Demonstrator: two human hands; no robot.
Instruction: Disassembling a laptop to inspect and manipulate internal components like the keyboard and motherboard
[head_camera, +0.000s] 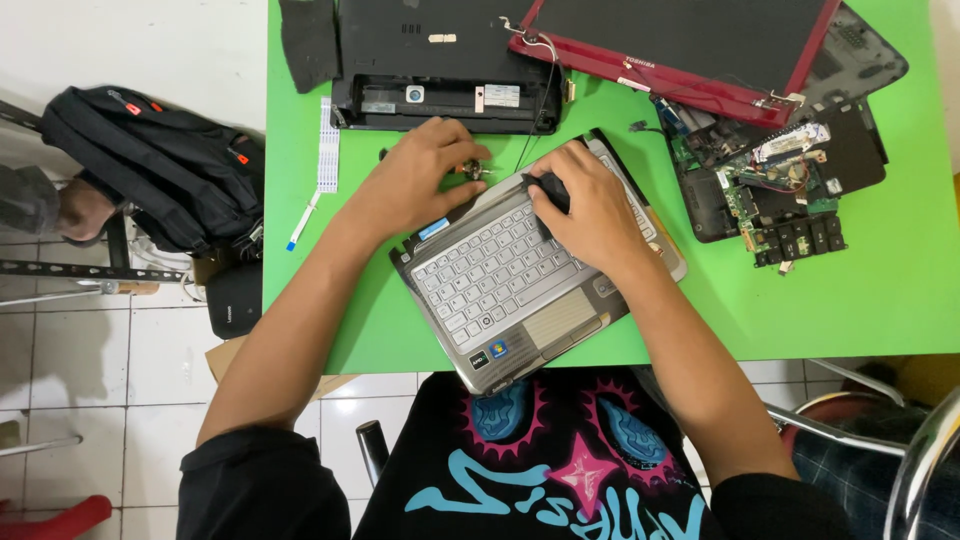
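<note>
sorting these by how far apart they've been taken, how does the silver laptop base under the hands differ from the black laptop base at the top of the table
The silver laptop base lies keyboard up, keys in place; the black laptop base shows a plain underside with stickers. The silver one sits skewed at the near edge of the green table; the black one lies square at the far edge. The left hand and right hand rest on the silver one; nothing touches the black one. Neither has a screen attached.

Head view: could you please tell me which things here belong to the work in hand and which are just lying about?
In hand:
silver laptop base
small metal part at the left hand
black piece under the right hand

Lying about:
black laptop base
red lid
bare circuit board
white ribbon cable
backpack
</note>
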